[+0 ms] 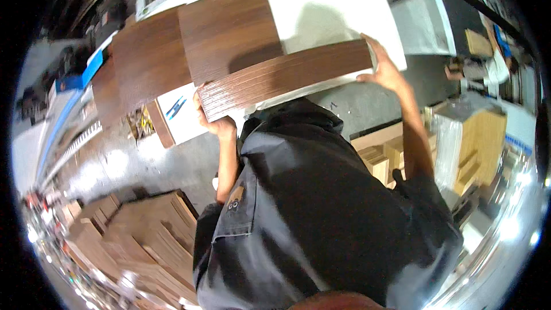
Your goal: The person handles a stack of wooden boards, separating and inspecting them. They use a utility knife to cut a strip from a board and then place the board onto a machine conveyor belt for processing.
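Observation:
A long, narrow dark-brown wood-grain board (287,76) spans the space between my hands, close in front of my body. My left hand (213,121) grips its left end, the fingers partly hidden by the board. At the other end my right hand (383,68) is closed round the short edge, thumb below and fingers at the top corner. Beneath and beyond it lies a white worktable (327,0). Two larger dark-brown panels, one at the middle (229,28) and one further left (150,54), rest flat there, edge against edge.
A blue-handled tool (176,108) lies on the white surface beside a narrow brown strip (159,123). Stacked brown boards (143,235) stand on the floor at lower left. Light wooden pieces (381,158) and a wrapped yellowish stack (479,143) are at my right.

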`<act>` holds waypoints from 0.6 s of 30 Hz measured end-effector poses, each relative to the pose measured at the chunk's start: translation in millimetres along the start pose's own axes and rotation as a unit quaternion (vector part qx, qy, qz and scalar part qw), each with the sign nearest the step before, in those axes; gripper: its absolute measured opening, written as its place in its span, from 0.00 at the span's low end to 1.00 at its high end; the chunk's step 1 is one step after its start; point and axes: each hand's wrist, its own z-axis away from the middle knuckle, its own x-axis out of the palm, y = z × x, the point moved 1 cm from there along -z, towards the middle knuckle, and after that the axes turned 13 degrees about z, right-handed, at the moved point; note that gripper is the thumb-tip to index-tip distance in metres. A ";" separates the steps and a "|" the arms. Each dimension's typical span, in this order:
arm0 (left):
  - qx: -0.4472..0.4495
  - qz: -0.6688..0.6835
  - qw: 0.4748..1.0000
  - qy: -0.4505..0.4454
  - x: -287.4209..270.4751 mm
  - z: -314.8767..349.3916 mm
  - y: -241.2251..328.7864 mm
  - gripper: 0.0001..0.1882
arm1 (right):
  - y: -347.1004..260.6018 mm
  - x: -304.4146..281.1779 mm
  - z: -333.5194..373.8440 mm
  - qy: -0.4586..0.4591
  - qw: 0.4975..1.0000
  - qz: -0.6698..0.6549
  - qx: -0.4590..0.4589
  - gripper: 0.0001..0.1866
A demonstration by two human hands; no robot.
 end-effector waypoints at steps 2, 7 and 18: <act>-0.048 -0.156 0.985 0.049 -29.1 12.2 -14.8 0.26 | -1.1 45.4 -8.1 0.002 0.996 -0.013 -0.085 0.64; -0.034 -0.319 0.946 -0.054 -69.8 18.9 -50.9 0.23 | 28.1 107.2 -16.4 -0.003 0.975 -0.189 -0.118 0.41; 0.096 -0.187 0.974 0.086 -55.9 41.5 -77.6 0.14 | 149.9 136.1 -32.9 -0.130 0.977 0.086 -0.145 0.26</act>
